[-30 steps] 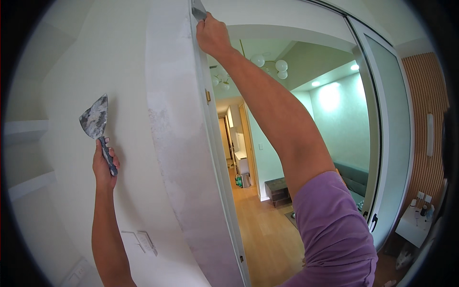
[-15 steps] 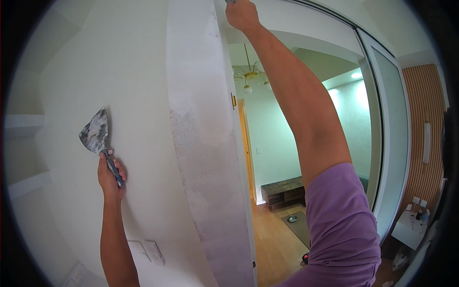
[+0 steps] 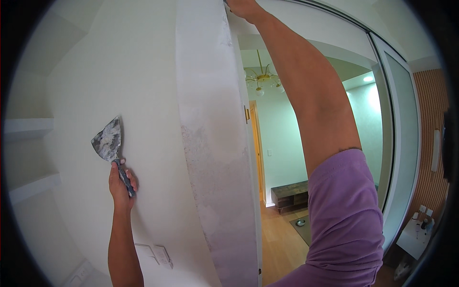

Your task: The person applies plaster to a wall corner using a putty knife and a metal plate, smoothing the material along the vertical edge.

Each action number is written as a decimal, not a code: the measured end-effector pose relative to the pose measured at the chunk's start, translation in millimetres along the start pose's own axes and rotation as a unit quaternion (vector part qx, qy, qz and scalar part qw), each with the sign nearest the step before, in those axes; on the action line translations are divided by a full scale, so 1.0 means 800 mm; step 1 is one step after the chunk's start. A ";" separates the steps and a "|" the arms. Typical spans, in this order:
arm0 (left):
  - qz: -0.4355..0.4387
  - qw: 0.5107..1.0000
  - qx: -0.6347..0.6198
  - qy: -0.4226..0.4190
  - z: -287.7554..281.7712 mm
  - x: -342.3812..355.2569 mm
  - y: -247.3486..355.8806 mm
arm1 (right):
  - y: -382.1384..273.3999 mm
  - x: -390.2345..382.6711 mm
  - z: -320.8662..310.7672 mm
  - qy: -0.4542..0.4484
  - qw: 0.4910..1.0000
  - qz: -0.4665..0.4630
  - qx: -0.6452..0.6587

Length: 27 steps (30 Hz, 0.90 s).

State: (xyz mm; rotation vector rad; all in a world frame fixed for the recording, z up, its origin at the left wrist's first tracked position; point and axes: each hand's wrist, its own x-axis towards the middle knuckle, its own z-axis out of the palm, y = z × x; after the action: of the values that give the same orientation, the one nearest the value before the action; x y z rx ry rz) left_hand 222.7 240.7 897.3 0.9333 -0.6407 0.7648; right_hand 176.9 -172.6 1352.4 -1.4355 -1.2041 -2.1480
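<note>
My left hand is closed around the dark handle of a putty knife. Its wide blade points up and is smeared with whitish filler. Behind it is a pale wall. Raised high at the top edge of the picture, my right hand is closed on something dark, mostly cut off by the frame. That hand is at the upper part of a whitish, patchy strip of wall beside the doorway. Patches of rougher, greyer surface run along the strip's left edge.
Right of the strip, an opening shows a room with a brass chandelier, a low dark wooden cabinet and a metal bowl on a mat. A sliding glass door stands further right. Wall sockets sit low left; shelves project at far left.
The whole view has shifted, so the wall and doorway appear further right and slightly lower. My right hand is now higher against the top edge. The left hand keeps its hold on the putty knife.
</note>
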 end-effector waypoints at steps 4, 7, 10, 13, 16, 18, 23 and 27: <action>-0.006 1.000 -0.005 0.003 -0.001 0.000 -0.002 | -0.027 -0.021 -0.025 -0.062 0.995 0.076 0.015; -0.005 1.000 0.002 0.009 -0.005 -0.001 0.001 | -0.065 -0.043 -0.047 -0.137 0.977 0.164 0.018; -0.010 1.000 0.005 0.013 0.001 -0.001 -0.001 | -0.079 -0.067 -0.062 -0.155 0.975 0.157 0.008; -0.010 1.000 0.009 0.005 0.008 0.001 -0.004 | -0.074 -0.092 -0.077 -0.161 0.978 0.134 -0.004; 0.000 1.000 0.019 0.012 -0.007 0.000 0.003 | -0.099 -0.120 -0.084 -0.140 0.978 0.154 -0.009; -0.003 1.000 0.007 0.013 -0.004 0.001 0.001 | -0.092 -0.137 -0.096 -0.092 0.981 0.156 -0.068; -0.026 1.000 -0.011 -0.004 -0.003 -0.006 -0.001 | -0.085 -0.183 -0.110 -0.012 0.989 0.143 -0.047; -0.022 0.997 -0.067 -0.034 0.010 -0.019 0.011 | -0.100 -0.212 -0.128 0.034 0.985 0.167 -0.019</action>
State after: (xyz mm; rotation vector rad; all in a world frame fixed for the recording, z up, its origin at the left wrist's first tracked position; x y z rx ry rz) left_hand 205.6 232.5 893.1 0.8508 -0.7188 0.6451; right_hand 140.7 -236.8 1151.6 -1.4485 -0.8330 -1.9794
